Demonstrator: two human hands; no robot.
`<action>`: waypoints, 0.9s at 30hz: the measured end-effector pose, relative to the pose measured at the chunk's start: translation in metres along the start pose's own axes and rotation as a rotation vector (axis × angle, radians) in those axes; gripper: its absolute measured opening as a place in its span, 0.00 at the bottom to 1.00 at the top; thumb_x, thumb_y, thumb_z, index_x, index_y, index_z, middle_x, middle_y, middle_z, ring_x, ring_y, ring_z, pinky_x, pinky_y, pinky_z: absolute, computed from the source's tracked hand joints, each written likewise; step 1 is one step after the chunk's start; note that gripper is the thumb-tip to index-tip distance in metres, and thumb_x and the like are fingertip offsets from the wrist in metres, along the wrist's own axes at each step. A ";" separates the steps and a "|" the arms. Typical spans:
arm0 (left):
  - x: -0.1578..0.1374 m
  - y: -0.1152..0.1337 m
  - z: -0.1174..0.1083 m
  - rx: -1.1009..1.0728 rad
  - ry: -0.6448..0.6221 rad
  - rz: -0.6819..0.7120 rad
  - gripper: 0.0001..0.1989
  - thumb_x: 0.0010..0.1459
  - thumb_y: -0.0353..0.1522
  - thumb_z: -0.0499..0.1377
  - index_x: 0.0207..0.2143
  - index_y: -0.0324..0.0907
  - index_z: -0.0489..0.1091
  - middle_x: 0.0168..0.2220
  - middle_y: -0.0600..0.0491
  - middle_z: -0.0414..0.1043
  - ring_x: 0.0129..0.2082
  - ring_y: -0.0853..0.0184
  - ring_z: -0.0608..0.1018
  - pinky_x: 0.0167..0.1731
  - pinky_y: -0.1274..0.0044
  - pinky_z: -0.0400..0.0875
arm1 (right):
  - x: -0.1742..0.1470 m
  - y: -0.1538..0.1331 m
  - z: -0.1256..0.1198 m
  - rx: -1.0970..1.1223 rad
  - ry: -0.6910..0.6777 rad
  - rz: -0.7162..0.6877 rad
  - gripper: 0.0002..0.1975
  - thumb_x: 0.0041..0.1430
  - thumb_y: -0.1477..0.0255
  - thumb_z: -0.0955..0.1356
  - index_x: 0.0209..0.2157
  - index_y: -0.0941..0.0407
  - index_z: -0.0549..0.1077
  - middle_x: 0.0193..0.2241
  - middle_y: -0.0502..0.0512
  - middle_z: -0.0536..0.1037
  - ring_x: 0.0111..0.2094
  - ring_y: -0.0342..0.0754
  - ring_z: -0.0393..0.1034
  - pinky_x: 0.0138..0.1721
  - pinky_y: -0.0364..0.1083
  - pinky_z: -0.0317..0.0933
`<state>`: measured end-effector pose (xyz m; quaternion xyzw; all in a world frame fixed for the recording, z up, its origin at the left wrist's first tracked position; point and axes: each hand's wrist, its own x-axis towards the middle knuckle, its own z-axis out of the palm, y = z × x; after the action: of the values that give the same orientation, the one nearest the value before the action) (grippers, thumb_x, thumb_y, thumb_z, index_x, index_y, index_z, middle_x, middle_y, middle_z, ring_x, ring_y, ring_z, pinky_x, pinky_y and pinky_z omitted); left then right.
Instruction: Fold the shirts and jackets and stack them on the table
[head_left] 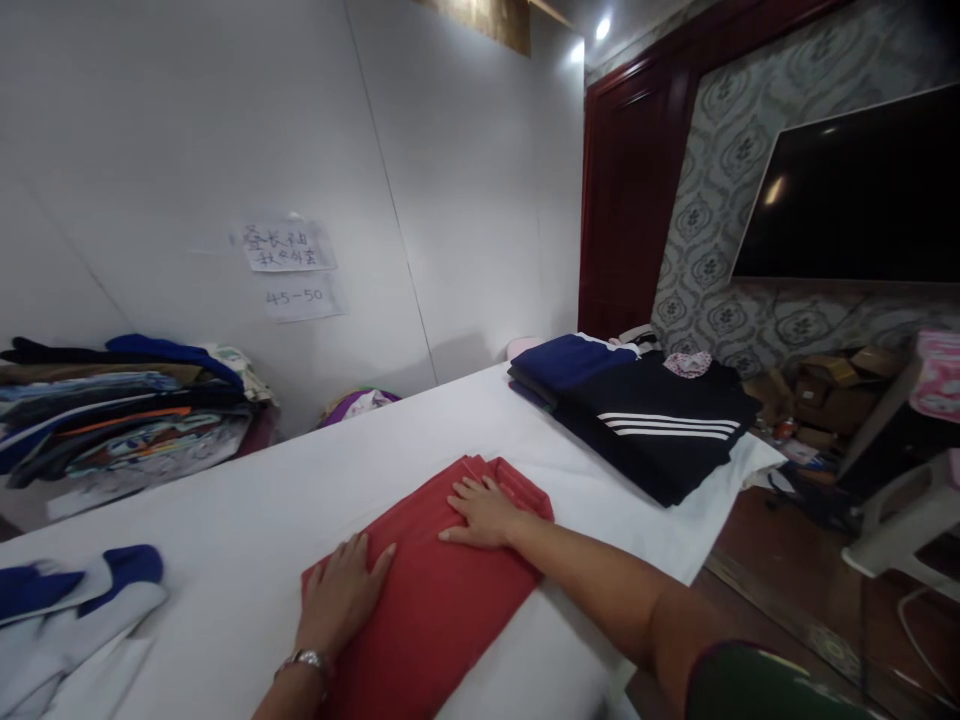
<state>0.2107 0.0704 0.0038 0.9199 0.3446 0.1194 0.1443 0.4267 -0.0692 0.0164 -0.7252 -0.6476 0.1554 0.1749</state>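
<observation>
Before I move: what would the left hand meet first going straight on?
Likely the grey wall panel, after the left hand crosses the folded red fabric and white tablecloth; the depth there is unclear.

Item one: upper paper sheet (291, 247) on the white wall panel (187, 120); we read two handwritten lines of Chinese, 叠长袖 and, beneath, 秋冬外套, the latter slightly blurred. Item two: lower paper slip (306, 298), just below; we read the handwritten figures 45-50
</observation>
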 end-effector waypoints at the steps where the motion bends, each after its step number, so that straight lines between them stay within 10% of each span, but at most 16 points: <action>1: 0.000 -0.001 0.000 0.102 -0.038 0.006 0.20 0.51 0.36 0.52 0.46 0.50 0.73 0.57 0.45 0.67 0.60 0.47 0.62 0.56 0.51 0.50 | -0.002 0.001 0.000 0.002 0.003 0.000 0.41 0.58 0.45 0.57 0.63 0.60 0.56 0.65 0.66 0.50 0.66 0.58 0.37 0.63 0.61 0.29; 9: 0.035 -0.017 -0.017 0.179 -0.116 -0.377 0.26 0.62 0.43 0.43 0.54 0.39 0.66 0.59 0.45 0.64 0.58 0.56 0.66 0.54 0.64 0.60 | 0.028 -0.006 -0.020 -0.072 0.018 0.018 0.31 0.63 0.51 0.53 0.57 0.56 0.64 0.61 0.63 0.60 0.64 0.59 0.46 0.61 0.64 0.36; 16: 0.042 -0.049 -0.010 0.062 -0.112 -0.536 0.21 0.58 0.44 0.47 0.40 0.41 0.72 0.46 0.45 0.75 0.44 0.55 0.76 0.40 0.71 0.67 | 0.065 0.024 -0.013 -0.136 -0.025 0.067 0.21 0.62 0.61 0.59 0.53 0.52 0.67 0.58 0.59 0.65 0.61 0.57 0.53 0.56 0.67 0.45; 27: 0.035 -0.055 -0.023 -0.096 -0.094 -0.569 0.19 0.60 0.42 0.46 0.31 0.40 0.69 0.40 0.46 0.77 0.42 0.60 0.76 0.39 0.76 0.65 | 0.068 0.028 -0.009 -0.250 0.072 0.076 0.16 0.62 0.70 0.58 0.46 0.53 0.73 0.49 0.59 0.73 0.53 0.54 0.62 0.56 0.61 0.46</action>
<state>0.1960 0.1373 0.0099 0.7828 0.5757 0.0474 0.2311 0.4626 -0.0050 0.0115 -0.7703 -0.6274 0.0539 0.1002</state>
